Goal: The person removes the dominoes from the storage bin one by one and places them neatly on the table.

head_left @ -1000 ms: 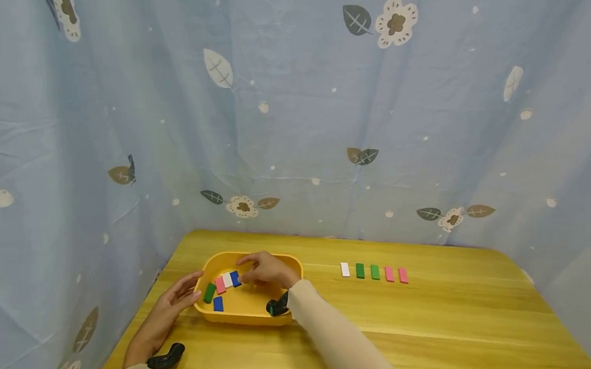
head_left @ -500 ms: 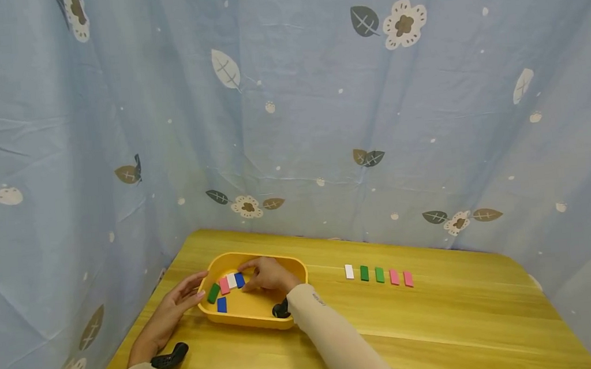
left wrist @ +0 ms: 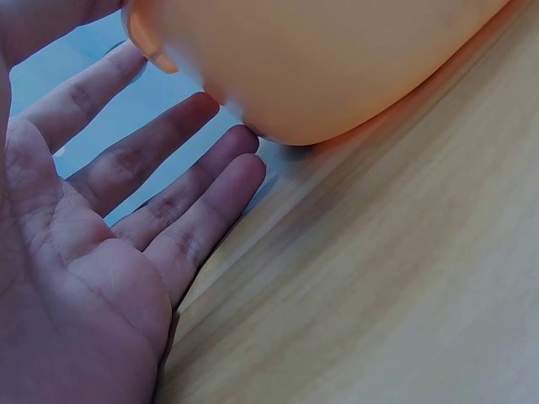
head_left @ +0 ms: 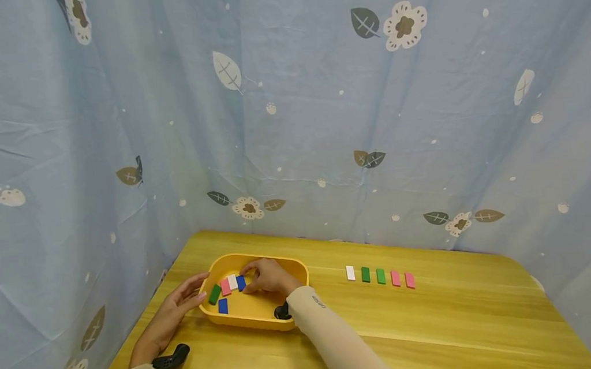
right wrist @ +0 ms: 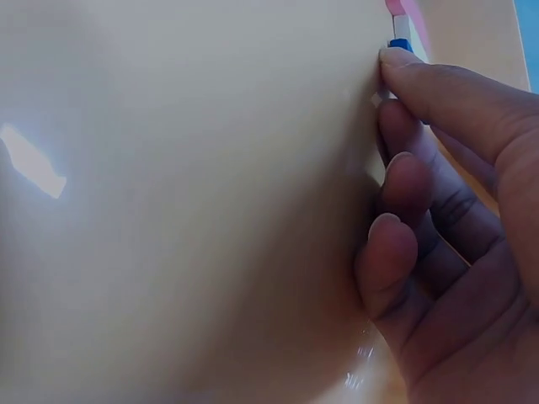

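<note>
A yellow tray sits at the left of the table in the head view. Inside, a pink block, a white block and a blue block stand side by side in a row. My right hand reaches in and pinches that blue block; in the right wrist view its thumb lies against the blue end. A green block and a second blue block lie apart in the tray. My left hand rests against the tray's left rim, its fingers fairly straight beside the wall.
On the wooden table, right of the tray, a spaced row holds a white block, two green blocks and two pink blocks. A patterned blue curtain hangs behind and at the sides.
The head view has shifted slightly. My right hand's thumb and fingers have closed in on the blue block at the row's end. My left hand stays at the rim.
</note>
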The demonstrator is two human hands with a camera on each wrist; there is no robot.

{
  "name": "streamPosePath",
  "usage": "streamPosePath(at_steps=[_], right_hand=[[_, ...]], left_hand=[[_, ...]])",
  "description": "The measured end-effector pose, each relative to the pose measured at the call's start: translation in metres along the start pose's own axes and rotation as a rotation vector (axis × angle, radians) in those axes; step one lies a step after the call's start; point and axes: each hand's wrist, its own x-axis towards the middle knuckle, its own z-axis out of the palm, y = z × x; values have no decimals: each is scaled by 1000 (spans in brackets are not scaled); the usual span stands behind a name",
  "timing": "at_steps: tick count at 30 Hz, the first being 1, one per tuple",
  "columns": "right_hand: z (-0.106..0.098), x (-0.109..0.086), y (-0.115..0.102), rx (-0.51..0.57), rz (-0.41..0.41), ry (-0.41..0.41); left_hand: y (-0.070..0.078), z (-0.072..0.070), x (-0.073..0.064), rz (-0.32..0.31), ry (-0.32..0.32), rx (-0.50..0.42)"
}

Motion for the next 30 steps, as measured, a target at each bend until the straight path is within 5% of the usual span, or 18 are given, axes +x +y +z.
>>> streamPosePath(at_steps=[14, 30], right_hand=[[-8, -6, -5, 10, -11, -37], [-49, -23, -18, 158, -52, -19]], left_hand=[[1, 0, -1, 16, -7, 2], [2, -1, -2, 31, -19, 14]])
